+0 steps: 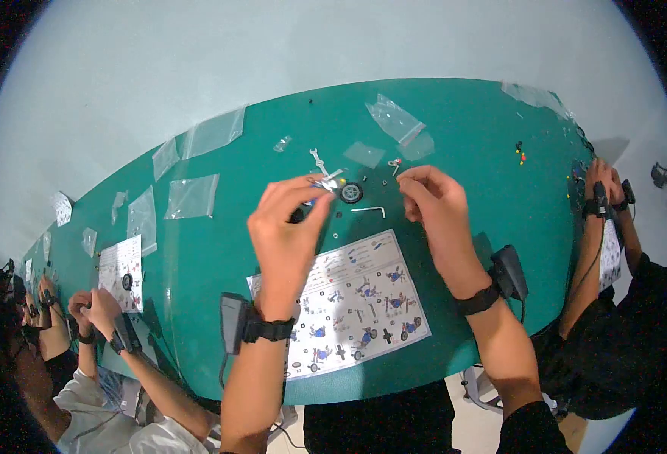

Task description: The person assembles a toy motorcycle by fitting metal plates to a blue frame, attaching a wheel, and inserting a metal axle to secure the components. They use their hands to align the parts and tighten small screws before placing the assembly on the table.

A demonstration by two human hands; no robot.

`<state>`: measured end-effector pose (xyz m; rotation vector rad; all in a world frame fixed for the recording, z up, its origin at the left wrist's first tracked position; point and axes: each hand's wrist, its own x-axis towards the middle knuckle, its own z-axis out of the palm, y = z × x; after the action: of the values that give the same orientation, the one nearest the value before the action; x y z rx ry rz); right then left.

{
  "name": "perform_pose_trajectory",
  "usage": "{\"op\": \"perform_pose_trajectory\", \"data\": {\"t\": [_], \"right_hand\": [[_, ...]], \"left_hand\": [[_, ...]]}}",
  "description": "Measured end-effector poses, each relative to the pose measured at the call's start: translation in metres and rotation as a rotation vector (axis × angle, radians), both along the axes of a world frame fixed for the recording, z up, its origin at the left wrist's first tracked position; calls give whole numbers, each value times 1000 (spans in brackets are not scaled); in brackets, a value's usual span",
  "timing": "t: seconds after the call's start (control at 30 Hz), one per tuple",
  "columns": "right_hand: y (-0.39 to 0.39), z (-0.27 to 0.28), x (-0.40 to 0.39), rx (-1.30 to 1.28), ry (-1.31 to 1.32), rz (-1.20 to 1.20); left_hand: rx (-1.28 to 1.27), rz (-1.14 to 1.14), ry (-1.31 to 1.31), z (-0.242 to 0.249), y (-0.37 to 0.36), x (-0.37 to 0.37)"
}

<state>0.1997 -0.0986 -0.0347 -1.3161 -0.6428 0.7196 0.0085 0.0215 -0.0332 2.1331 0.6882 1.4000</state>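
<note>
My left hand (pixel 284 223) is closed in a pinch on a small partly built toy model (pixel 327 183) with silver, blue and yellow bits; my fingers cover much of it. To its right my right hand (pixel 436 197) has thumb and forefinger pressed together, and what they hold is too small to name. Between the hands a black toy wheel (pixel 351 192) lies on the green table (pixel 273 144). Below the wheel is an L-shaped hex key (pixel 371 209). A small flat wrench (pixel 317 160) lies beyond my left hand. Under my wrists is a printed instruction sheet (pixel 356 310) with pictures of toy vehicles.
Clear plastic bags (pixel 394 119) are spread along the far and left side, one bag (pixel 192 197) left of my hand. Loose small parts (pixel 520 153) lie at the right. Other people's hands (pixel 100 310) work at the left, with another person's forearm (pixel 587 250) at the right edge.
</note>
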Motion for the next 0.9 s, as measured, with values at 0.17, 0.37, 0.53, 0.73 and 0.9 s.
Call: {"op": "perform_pose_trajectory", "data": {"t": [0.17,0.37,0.53,0.73,0.9], "right_hand": [[1,-8,-3,-6,-729,1],[12,-17,-41,2,-1095,333],[17,-14,-47,-46,-1193,405],[13,-11,-41,-128,-1370,336],[13,-16,-40,-136,-1574,154]], "left_hand": [[-211,77,-172,3,14,-9],[98,56,-9,12,6,-7],[183,42,0,16,2,-7],[257,23,-20,20,-1,-7],[271,0,-20,20,-4,-5]]}}
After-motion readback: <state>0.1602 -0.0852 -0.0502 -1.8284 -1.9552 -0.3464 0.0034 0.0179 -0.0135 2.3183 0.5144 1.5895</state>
